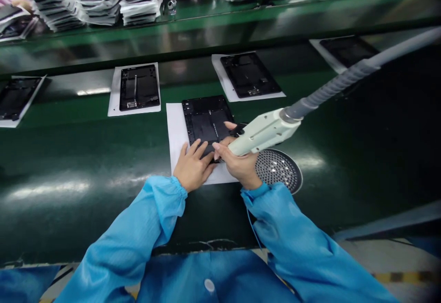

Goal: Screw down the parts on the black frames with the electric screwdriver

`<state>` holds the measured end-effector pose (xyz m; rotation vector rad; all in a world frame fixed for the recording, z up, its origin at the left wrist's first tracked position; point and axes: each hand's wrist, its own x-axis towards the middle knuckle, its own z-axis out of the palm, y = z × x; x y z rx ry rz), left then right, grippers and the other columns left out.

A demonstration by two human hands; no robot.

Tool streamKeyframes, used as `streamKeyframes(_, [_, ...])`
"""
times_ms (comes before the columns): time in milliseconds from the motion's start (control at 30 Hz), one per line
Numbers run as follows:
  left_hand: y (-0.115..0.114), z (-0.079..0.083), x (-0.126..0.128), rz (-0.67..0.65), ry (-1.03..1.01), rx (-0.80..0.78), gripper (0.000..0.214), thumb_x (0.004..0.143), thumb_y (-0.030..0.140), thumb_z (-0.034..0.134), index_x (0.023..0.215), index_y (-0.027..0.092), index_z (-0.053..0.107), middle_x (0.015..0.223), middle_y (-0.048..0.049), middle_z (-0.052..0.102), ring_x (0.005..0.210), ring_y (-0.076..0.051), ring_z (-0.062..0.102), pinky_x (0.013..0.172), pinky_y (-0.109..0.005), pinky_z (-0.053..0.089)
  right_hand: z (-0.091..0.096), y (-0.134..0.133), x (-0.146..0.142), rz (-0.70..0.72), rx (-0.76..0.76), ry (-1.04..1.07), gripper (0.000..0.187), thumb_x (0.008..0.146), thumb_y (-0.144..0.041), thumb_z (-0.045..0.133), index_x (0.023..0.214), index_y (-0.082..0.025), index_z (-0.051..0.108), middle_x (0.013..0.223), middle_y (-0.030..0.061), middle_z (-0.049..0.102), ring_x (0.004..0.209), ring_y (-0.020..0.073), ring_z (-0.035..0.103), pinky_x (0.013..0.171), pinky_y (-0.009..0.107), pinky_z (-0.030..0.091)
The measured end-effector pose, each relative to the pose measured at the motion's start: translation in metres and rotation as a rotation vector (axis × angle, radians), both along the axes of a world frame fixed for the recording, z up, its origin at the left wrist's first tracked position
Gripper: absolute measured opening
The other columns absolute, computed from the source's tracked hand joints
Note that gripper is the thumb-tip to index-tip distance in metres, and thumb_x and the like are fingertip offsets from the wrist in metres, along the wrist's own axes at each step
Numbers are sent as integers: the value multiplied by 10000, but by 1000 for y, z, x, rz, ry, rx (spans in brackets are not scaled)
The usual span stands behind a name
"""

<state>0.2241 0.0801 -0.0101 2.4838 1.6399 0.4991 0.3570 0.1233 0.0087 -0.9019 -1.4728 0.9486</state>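
Note:
A black tablet housing (206, 119) lies on a white sheet (175, 133) on the green belt in front of me. My left hand (193, 167) rests flat on its near edge, fingers stretched out. My right hand (237, 162) is wrapped round a pale electric screwdriver (265, 130), whose tip points at the housing's near right corner. A grey ribbed hose (344, 82) runs from the tool up to the right.
A round perforated screw tray (280, 169) sits just right of my right hand. More black housings on white sheets (138, 88) (248, 75) (346, 50) (15, 98) lie farther along the belt. Stacks of trays (99, 2) stand at the far side.

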Motion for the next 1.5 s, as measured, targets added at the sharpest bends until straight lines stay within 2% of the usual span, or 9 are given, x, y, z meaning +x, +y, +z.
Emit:
streamKeyframes(200, [2, 0, 0, -3, 46, 1, 401, 955, 388, 461, 1297, 204, 565, 1438, -143, 467, 1382, -341, 354, 1083, -601, 332, 0, 1, -1, -17, -3, 7, 300, 753, -248, 718, 998, -195, 555, 553, -67, 584, 500, 118, 576, 676, 321, 554])
streamKeyframes(433, [-9, 9, -1, -20, 160, -58, 417, 970, 360, 419, 1368, 264, 499, 1498, -142, 386, 1404, -352, 314, 1070, -666, 295, 17, 10, 14, 107, 107, 290, 225, 855, -426, 626, 786, -213, 614, 554, -33, 556, 444, 105, 530, 432, 245, 443])
streamKeyframes(633, [-41, 12, -25, -40, 107, -25, 378, 954, 367, 449, 1287, 243, 578, 1454, -120, 457, 1381, -318, 367, 1082, -575, 349, 39, 6, 37, 65, 103, 270, 367, 767, -204, 725, 1124, -221, 642, 1022, 57, 700, 878, 209, 698, 806, 386, 583])
streamKeyframes(767, [-41, 26, -45, 470, -51, 22, 355, 900, 473, 525, 1014, 181, 691, 1067, -115, 698, 1030, -260, 629, 864, -382, 509, 43, 3, 45, 49, 26, 246, 248, 753, -167, 727, 994, -192, 672, 768, 28, 700, 608, 155, 651, 619, 327, 539])
streamKeyframes(867, [-33, 39, -50, 794, -29, -199, 423, 764, 618, 636, 804, 198, 670, 743, -62, 686, 715, -241, 636, 619, -321, 456, 44, 1, 46, -1, 32, 221, 207, 715, -169, 759, 902, -194, 674, 651, 1, 648, 530, 131, 579, 526, 302, 466])
streamKeyframes(1000, [-28, 40, -50, 689, -122, -386, 328, 781, 463, 644, 592, 202, 581, 558, 7, 572, 549, -147, 520, 530, -253, 308, 46, -3, 48, 22, 10, 216, 193, 710, -178, 759, 877, -204, 665, 631, -13, 627, 520, 129, 566, 523, 300, 459])
streamKeyframes(1167, [-26, 24, -67, 591, -742, -175, 301, 653, 300, 625, 463, 179, 426, 514, 42, 461, 495, -74, 404, 509, -208, 293, 47, -7, 52, 74, 19, 110, 105, 718, -221, 751, 716, -197, 648, 662, -8, 649, 583, 122, 599, 661, 303, 523])
streamKeyframes(1300, [-4, 24, -89, 670, -882, 51, 284, 655, 349, 580, 557, 198, 360, 528, 64, 410, 485, -61, 394, 497, -181, 311, 49, -7, 52, 79, 49, 36, 195, 729, -271, 734, 618, -186, 598, 605, 0, 629, 652, 146, 618, 789, 325, 536])
streamKeyframes(1500, [86, 41, -116, 718, -891, 240, 221, 644, 267, 597, 710, 197, 397, 567, 72, 480, 490, -65, 475, 507, -163, 354, 47, -4, 44, 124, -133, -12, 208, 763, -340, 667, 695, -192, 539, 616, 6, 572, 610, 152, 575, 517, 256, 446])
